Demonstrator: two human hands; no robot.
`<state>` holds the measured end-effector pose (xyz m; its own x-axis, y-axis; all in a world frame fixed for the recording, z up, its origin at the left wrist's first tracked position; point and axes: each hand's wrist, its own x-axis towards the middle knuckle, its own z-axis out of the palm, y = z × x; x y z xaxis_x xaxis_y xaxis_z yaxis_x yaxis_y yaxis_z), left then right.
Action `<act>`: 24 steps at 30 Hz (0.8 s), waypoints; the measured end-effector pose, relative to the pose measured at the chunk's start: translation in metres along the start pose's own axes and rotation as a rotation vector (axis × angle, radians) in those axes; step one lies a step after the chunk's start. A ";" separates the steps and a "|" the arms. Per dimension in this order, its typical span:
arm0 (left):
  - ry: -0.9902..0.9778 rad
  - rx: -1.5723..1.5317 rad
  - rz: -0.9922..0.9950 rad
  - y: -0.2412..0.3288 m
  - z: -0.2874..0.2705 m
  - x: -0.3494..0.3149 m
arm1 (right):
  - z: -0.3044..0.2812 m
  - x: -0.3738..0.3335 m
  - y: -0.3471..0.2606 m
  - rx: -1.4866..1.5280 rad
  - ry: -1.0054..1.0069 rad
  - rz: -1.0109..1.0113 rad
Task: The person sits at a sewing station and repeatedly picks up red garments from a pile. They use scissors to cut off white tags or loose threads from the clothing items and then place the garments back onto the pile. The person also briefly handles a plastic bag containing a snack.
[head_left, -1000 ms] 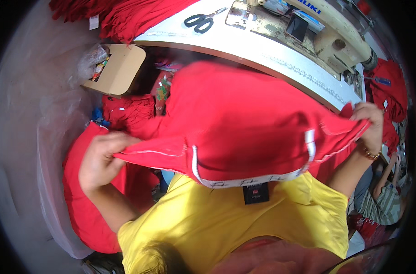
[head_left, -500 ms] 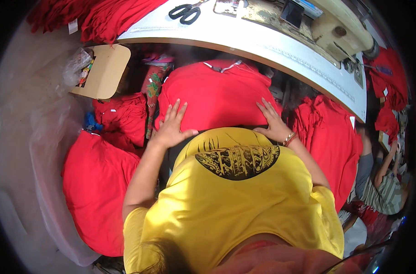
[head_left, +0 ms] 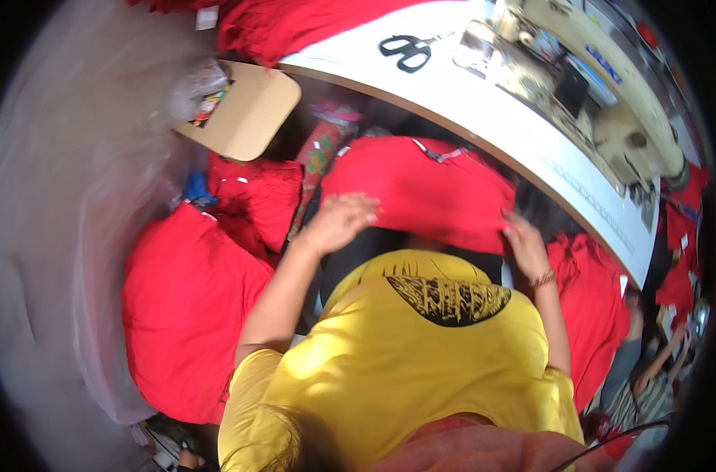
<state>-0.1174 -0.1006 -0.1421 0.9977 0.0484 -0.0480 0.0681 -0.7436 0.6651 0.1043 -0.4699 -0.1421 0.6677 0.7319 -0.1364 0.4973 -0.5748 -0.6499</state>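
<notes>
Left hand (head_left: 340, 223) unclenched at eight o'clock of red garment (head_left: 421, 187), right hand (head_left: 526, 245) at four, cannot tell grip; could skew if tugged unevenly.

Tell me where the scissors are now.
The scissors lie on the white tabletop, upper centre of the head view, left of the sewing machine and near red cloth.

"How was the scene lit?"
"Brightly: the white tabletop (head_left: 468, 94) was nearly washed out, and the yellow shirt (head_left: 421, 377) was patched with glare."
"Was sharpness kept?"
"The left hand (head_left: 342, 224) was blurred, the tabletop's edge bowed, the corners blackened."
</notes>
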 end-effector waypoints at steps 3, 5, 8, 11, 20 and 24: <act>0.008 -0.216 -0.175 0.014 -0.049 0.030 | -0.033 0.031 -0.030 -0.087 0.104 -0.132; 0.094 -0.093 -0.252 0.044 -0.081 0.049 | -0.043 0.037 -0.044 -0.065 0.180 -0.140; 0.424 0.365 0.223 0.047 -0.083 0.054 | -0.041 0.031 -0.054 -0.205 0.406 -0.220; 0.067 0.338 0.061 0.005 -0.026 0.015 | 0.008 0.004 -0.004 -0.287 0.096 -0.183; 0.207 0.066 -0.076 -0.012 0.030 -0.018 | 0.058 -0.012 0.024 -0.075 0.238 -0.047; 0.384 0.042 -0.139 -0.016 -0.004 0.008 | -0.014 0.004 -0.029 -0.147 0.101 -0.099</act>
<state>-0.1109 -0.0851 -0.1500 0.9084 0.3898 0.1513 0.2104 -0.7389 0.6402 0.1004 -0.4550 -0.1132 0.6599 0.7514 0.0032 0.6340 -0.5545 -0.5390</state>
